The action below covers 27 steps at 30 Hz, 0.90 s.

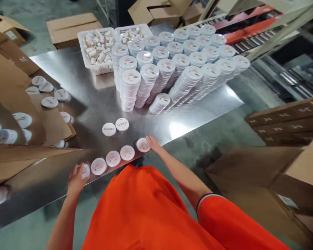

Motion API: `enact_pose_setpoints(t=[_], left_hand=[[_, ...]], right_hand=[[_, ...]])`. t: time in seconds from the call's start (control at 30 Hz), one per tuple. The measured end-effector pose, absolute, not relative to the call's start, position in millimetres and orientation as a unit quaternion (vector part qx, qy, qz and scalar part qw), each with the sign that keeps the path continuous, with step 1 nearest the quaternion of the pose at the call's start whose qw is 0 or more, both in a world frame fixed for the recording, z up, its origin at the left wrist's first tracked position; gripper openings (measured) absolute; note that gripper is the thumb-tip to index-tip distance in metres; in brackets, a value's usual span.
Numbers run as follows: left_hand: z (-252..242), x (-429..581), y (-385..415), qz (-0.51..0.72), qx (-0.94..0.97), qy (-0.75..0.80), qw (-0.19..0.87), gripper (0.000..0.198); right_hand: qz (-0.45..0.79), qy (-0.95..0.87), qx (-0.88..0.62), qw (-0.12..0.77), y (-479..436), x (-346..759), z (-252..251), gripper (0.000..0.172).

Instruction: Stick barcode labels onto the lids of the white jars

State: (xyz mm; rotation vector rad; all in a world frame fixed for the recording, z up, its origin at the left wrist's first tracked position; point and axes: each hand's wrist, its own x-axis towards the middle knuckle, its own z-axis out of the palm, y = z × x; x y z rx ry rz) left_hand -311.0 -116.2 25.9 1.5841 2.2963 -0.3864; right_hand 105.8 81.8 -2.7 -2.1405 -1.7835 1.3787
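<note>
Left hand [77, 177]: half-curled against the left-end tub [86, 171] (cannot tell if gripped)
Right hand [153, 142]: half-curled, touching right-end tub [142, 145], grip unclear
Middle tubs [113, 158]: three, on metal table [94, 109]

Metal tbl [94, 107] w/ stacked ctnrs [181, 60], 2 white baskets [101, 70], loose ctnrs [113, 158].

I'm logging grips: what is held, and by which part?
Left hand holds a round, white, plastic-looking container by its left edge; right hand holds another by its right edge.
</note>
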Motion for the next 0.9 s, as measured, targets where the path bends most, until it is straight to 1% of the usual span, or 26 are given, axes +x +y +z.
enact_pose_setpoints(t=[0.03, 0.07, 0.27, 0.37, 0.43, 0.5, 0.6, 0.7, 0.8, 0.87, 0.9], left_hand=[[24, -310, -113, -0.139, 0.563, 0.799, 0.159, 0.069], [24, -309, -111, -0.144, 0.571, 0.793, 0.158, 0.069], [29, -302, -107, -0.177, 0.564, 0.792, 0.154, 0.069], [28, -297, -108, -0.174, 0.558, 0.800, 0.138, 0.069], [28, -293, -109, -0.165, 0.554, 0.805, 0.137, 0.070], [29, -291, -110, -0.145, 0.553, 0.808, 0.143, 0.075], [33, -296, -119, -0.071, 0.541, 0.823, 0.156, 0.080], [43, -315, -143, 0.044, 0.465, 0.872, 0.145, 0.076], [52, -336, -182, 0.170, 0.249, 0.947, 0.110, 0.064], [52, -343, -210, 0.241, 0.079, 0.961, 0.114, 0.051], [50, -343, -221, 0.268, 0.024, 0.955, 0.127, 0.043]], right_hand=[[0.422, -0.583, -0.694, 0.016, 80, 104, -3, 0.041], [0.410, -0.590, -0.696, 0.016, 79, 103, -2, 0.040], [0.318, -0.651, -0.687, -0.049, 64, 103, 5, 0.067], [0.286, -0.748, -0.595, -0.064, 61, 104, 7, 0.078], [0.278, -0.799, -0.525, -0.096, 61, 103, 8, 0.079], [0.264, -0.805, -0.518, -0.120, 60, 103, 9, 0.079], [0.240, -0.788, -0.554, -0.119, 57, 99, 13, 0.081], [0.227, -0.786, -0.563, -0.122, 50, 91, 16, 0.083], [0.209, -0.788, -0.567, -0.120, 43, 84, 16, 0.082], [0.200, -0.791, -0.568, -0.112, 40, 81, 14, 0.082], [0.198, -0.789, -0.571, -0.106, 39, 81, 12, 0.083]])
